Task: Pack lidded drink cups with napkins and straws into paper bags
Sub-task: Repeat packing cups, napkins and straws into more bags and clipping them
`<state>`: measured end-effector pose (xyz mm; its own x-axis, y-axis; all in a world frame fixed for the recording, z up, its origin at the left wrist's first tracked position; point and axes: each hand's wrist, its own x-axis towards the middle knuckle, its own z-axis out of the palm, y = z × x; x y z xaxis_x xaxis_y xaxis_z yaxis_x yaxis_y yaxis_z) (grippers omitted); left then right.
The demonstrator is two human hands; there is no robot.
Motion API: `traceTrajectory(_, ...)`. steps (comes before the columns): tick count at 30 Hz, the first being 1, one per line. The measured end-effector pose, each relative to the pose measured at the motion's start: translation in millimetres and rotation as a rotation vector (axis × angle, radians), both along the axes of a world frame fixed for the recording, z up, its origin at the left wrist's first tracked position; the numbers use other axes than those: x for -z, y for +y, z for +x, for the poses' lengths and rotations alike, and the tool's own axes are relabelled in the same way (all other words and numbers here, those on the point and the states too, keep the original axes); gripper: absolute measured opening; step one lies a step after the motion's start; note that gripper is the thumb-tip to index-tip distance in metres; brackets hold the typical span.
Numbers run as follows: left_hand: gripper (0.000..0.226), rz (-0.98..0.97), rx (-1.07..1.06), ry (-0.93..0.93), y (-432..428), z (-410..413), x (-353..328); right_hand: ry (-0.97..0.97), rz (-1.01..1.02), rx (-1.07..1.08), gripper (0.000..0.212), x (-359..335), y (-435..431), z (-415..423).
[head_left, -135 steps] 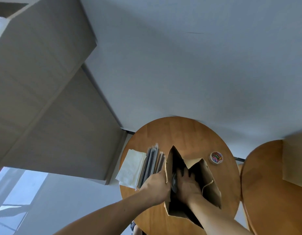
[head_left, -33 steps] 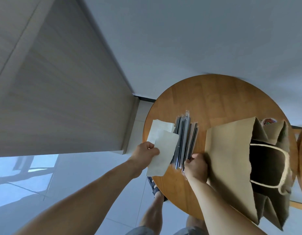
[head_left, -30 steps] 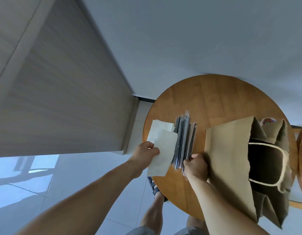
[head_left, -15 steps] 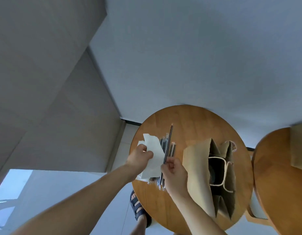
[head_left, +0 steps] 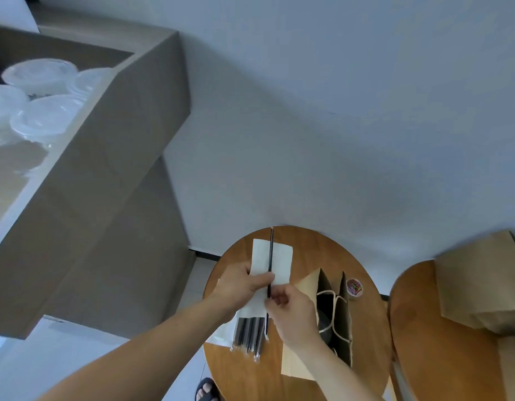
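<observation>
My left hand holds a white napkin up over the round wooden table, thumb pressing a wrapped black straw against it. My right hand pinches the same straw lower down. An open brown paper bag with cord handles stands just right of my hands; a dark lidded cup shows dimly inside. A bundle of wrapped straws and a napkin stack lie below my hands.
A small round tub of coloured clips sits right of the bag. A second wooden table at right carries more paper bags. A grey counter at left holds several clear plastic lids or cups.
My right hand lifted one straw from the bundle and laid it against the napkin in my left hand. Both hands rose a little; the view tilted up.
</observation>
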<state>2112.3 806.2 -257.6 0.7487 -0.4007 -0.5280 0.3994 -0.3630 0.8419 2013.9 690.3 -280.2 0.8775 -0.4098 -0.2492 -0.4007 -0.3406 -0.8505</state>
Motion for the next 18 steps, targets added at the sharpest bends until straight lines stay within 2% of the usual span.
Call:
traceTrajectory(4, 0.015, -0.054, 0.006, -0.059, -14, 3, -18, -0.064, -0.002, 0.078, 0.014, -22, -16, -1)
traceTrajectory(8, 0.017, -0.160, 0.061, -0.052, -25, 9, -37, -0.119, 0.007, 0.193, 0.035, -47, -43, 2)
traceTrajectory(13, 0.018, -0.261, 0.167, -0.033, -42, 13, -61, -0.137, 0.288, 0.056, 0.033, -70, -74, 5)
traceTrajectory(18, 0.024, -0.296, 0.200, -0.007, -63, 11, -74, -0.150, 0.305, 0.003, 0.023, -78, -95, 3)
